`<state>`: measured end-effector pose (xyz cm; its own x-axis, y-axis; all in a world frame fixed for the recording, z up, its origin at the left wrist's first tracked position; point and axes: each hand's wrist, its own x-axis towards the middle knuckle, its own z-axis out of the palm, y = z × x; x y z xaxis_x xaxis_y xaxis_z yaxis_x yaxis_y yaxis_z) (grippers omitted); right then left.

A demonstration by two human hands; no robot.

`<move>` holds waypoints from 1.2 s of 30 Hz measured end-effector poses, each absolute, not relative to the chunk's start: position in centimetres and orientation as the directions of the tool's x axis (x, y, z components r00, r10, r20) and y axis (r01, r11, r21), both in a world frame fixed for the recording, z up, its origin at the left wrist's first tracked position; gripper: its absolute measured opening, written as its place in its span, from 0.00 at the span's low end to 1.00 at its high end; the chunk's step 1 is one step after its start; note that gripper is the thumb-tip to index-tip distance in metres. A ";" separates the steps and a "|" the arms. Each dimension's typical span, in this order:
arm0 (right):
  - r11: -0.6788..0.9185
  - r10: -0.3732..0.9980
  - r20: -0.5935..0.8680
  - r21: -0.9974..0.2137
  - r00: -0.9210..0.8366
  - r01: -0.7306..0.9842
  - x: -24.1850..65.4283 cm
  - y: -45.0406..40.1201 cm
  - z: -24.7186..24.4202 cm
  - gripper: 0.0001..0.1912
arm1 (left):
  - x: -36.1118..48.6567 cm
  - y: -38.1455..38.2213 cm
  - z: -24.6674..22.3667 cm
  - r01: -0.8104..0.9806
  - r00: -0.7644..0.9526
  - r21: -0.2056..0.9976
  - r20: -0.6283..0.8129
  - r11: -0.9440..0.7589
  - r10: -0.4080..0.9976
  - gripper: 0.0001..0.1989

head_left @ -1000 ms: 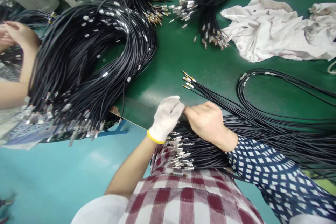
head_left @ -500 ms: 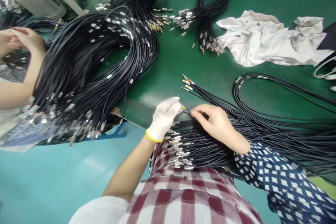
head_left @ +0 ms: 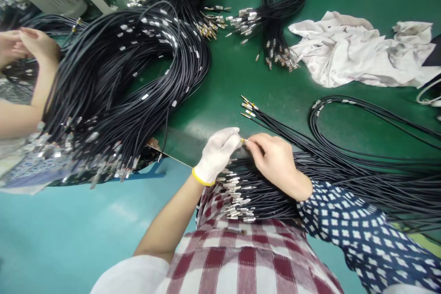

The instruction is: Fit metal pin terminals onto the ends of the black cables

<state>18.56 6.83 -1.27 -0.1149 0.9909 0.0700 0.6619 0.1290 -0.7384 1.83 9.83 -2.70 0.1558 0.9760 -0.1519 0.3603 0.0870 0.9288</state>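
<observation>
My left hand [head_left: 220,151], in a white glove with a yellow cuff, pinches the tip of a black cable. The cable's end [head_left: 244,140] shows a small yellow and metal part between my two hands. My bare right hand [head_left: 274,161] grips the same cable close to that end, thumb against forefinger. Under both hands lies a thick bundle of black cables [head_left: 272,193], its silvery ends lined up at the table's near edge. Just beyond, a few cables with yellow-and-white marked ends [head_left: 248,106] rest apart from the bundle.
A large coil of black cables [head_left: 193,69] covers the left of the green table [head_left: 220,115]. Smaller cable bundles [head_left: 287,2] lie at the back, with a crumpled white cloth [head_left: 358,55] to the right. Another person's hands [head_left: 37,48] are at the far left.
My right hand has slid left along the cable, closer to my gloved left hand. Less of the cable shows between them. The view has shifted slightly.
</observation>
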 end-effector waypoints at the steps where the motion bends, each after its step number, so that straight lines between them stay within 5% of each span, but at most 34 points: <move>1: 0.179 0.983 0.140 -0.663 -0.115 0.727 18.5 6.7 -1.2 0.12 | 1.8 9.8 -2.6 0.359 0.163 0.930 -0.147 0.080 0.976 0.12; 3: 0.202 0.979 0.144 -0.680 -0.141 0.705 18.5 6.8 -1.1 0.13 | 1.8 9.9 -2.5 0.362 0.174 0.930 -0.136 0.065 0.975 0.12; 6: 0.014 0.970 -0.078 -0.928 -0.232 0.372 18.6 7.5 -1.2 0.14 | 1.7 9.9 -2.5 0.365 0.179 0.928 -0.151 0.076 0.972 0.13; 8: -0.108 0.942 -0.169 -0.971 -0.292 0.214 18.6 7.8 -1.2 0.15 | 1.6 10.0 -2.5 0.368 0.174 0.925 -0.172 0.098 0.970 0.14; 15: 0.225 0.971 0.132 -0.776 -0.197 0.590 18.0 7.5 -1.0 0.11 | 1.6 10.0 -2.6 0.389 0.201 0.919 -0.151 0.062 0.968 0.14; 21: 0.085 0.970 -0.026 -0.895 -0.243 0.438 18.4 8.0 -1.8 0.13 | 1.6 10.0 -3.0 0.438 0.221 0.898 -0.151 0.041 0.964 0.14; 29: 0.120 0.967 0.001 -0.884 -0.256 0.451 18.8 7.9 -2.1 0.14 | 1.4 10.4 -3.2 0.471 0.303 0.879 -0.085 -0.071 0.949 0.12; 32: 0.069 0.952 -0.050 -0.927 -0.303 0.368 19.1 7.9 -1.8 0.15 | 1.2 11.0 -2.7 0.303 0.335 0.950 -0.187 0.083 0.924 0.11; 36: 0.058 0.936 -0.081 -0.925 -0.344 0.375 19.3 7.6 -1.3 0.14 | 2.0 12.3 -1.8 -0.029 0.322 0.999 -0.022 0.033 0.946 0.14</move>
